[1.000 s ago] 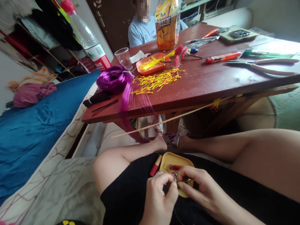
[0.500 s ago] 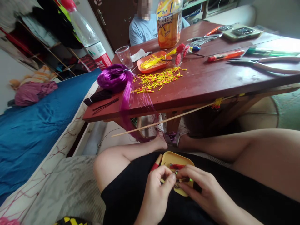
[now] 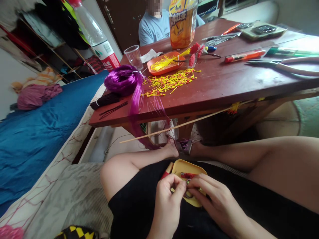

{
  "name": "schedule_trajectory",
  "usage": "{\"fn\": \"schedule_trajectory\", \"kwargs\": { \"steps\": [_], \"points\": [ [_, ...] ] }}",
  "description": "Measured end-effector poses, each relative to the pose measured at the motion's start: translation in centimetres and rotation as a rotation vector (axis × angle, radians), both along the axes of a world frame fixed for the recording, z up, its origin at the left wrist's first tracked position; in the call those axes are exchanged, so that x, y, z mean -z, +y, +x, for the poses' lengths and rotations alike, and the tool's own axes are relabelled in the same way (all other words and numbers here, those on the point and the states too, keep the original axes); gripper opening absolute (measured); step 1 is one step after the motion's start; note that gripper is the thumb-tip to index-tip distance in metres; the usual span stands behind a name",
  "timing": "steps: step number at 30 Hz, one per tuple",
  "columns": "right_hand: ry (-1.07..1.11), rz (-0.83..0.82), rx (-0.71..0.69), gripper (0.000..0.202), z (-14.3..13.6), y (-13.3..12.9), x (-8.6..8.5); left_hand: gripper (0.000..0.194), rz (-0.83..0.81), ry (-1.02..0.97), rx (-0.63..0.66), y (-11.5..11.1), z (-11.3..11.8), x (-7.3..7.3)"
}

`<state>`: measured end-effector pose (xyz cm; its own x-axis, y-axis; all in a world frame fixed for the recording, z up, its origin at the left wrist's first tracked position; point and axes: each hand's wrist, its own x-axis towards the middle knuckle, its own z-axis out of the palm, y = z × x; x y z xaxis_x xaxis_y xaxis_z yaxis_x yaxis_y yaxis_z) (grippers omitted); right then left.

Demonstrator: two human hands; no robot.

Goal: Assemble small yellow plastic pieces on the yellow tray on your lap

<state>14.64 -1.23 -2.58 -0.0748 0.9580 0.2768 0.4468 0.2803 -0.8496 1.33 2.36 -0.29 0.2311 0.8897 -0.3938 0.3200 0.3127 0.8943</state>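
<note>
My left hand (image 3: 170, 196) and my right hand (image 3: 211, 196) meet over a yellow tray (image 3: 189, 164) on my lap. Both are closed, thumbs and fingers pinched close together. Whatever lies between the fingertips is too small and too covered to name. A red object (image 3: 188, 175) lies in the tray just beyond my fingertips. Parts of a few small round things show in the tray below, mostly hidden by my hands. Against the tray's left side leans a red and tan piece (image 3: 167, 170), partly behind my left hand.
On the red table (image 3: 211, 86) lie a purple thread bundle (image 3: 122, 81), yellow stamen-like strands (image 3: 171, 81), an orange tray (image 3: 161, 70) and pliers (image 3: 281, 64). A tea bottle (image 3: 183, 26) stands behind. A thin stick (image 3: 159, 131) slants below the table edge. Across sits a person (image 3: 153, 28).
My right fingers have drawn in slightly toward my left fingertips, with the thumb less visible. The whole view has shifted a little; the table things look unmoved.
</note>
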Motion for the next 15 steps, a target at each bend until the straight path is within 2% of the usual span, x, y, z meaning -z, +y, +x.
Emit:
{"fn": "schedule_trajectory", "kwargs": {
  "steps": [5,10,15],
  "points": [
    [0.174,-0.221,-0.045,0.022,-0.15,0.13,-0.17,0.023,0.165,0.108,0.028,-0.39,0.03,-0.54],
    [0.413,-0.463,-0.094,0.031,-0.08,0.02,0.24,0.023,0.349,0.214,0.066,-0.69,0.16,-0.29],
    [0.468,-0.491,-0.091,0.030,-0.01,-0.10,0.75,0.023,0.342,0.205,0.062,-0.70,0.26,0.19]
  ]
}}
